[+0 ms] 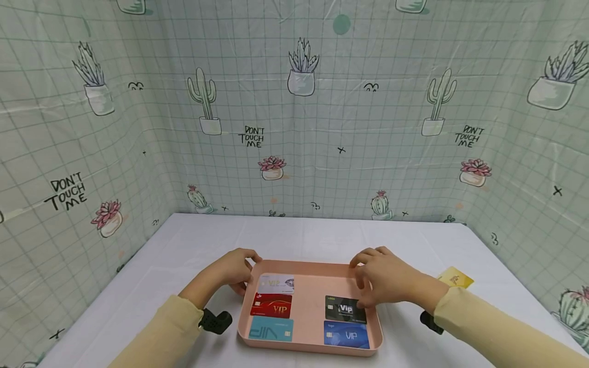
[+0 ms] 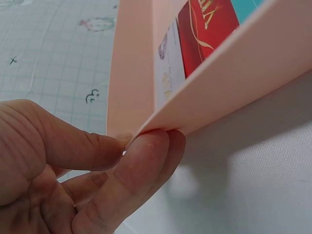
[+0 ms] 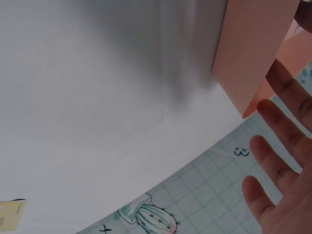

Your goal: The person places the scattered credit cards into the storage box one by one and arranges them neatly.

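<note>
A pink tray (image 1: 309, 312) lies on the table, with cards in two columns. The left column has a white VIP card (image 1: 275, 283), a red card (image 1: 270, 305) and a teal card (image 1: 271, 329). On the right are a black Vip card (image 1: 345, 308) and a blue VIP card (image 1: 346, 335). My left hand (image 1: 235, 268) pinches the tray's far left corner, its thumb and fingers (image 2: 141, 161) on the wall. Over the far right corner is my right hand (image 1: 384, 276), fingers spread and thumb by the black card's edge; whether it touches is unclear.
A yellow card (image 1: 455, 277) lies on the white table (image 1: 294, 237) to the right of the tray, partly behind my right forearm. Grid-patterned cloth (image 1: 299, 117) with cactus drawings hangs around the table's back and sides.
</note>
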Demonstrator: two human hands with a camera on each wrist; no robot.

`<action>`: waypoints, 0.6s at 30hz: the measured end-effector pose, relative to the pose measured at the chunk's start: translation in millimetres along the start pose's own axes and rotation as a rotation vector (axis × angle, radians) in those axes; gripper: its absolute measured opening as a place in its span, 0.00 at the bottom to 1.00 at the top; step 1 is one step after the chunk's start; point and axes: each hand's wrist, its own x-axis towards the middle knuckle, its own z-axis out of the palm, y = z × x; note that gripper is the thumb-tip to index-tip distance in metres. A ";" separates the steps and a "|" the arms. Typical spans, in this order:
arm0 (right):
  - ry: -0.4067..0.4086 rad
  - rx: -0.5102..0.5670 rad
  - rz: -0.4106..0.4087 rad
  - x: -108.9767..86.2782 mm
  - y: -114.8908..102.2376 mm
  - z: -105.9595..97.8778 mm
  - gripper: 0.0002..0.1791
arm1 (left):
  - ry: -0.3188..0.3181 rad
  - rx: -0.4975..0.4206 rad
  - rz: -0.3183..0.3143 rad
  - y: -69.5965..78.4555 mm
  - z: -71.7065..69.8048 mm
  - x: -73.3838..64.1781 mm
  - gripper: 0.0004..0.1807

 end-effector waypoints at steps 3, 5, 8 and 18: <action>0.037 0.007 0.002 -0.5 3.3 -0.7 0.17 | -0.002 0.012 0.004 -0.5 0.0 0.2 0.29; 0.056 0.009 0.005 -0.7 5.5 -1.4 0.17 | -0.002 0.012 0.005 -0.5 -0.2 -0.4 0.28; 0.062 0.022 0.029 -1.7 8.9 -2.3 0.17 | -0.003 0.012 0.004 -0.4 -0.5 -0.9 0.28; 0.041 0.101 0.147 -9.9 32.7 -4.8 0.26 | 0.000 0.002 0.012 -2.4 0.2 0.4 0.29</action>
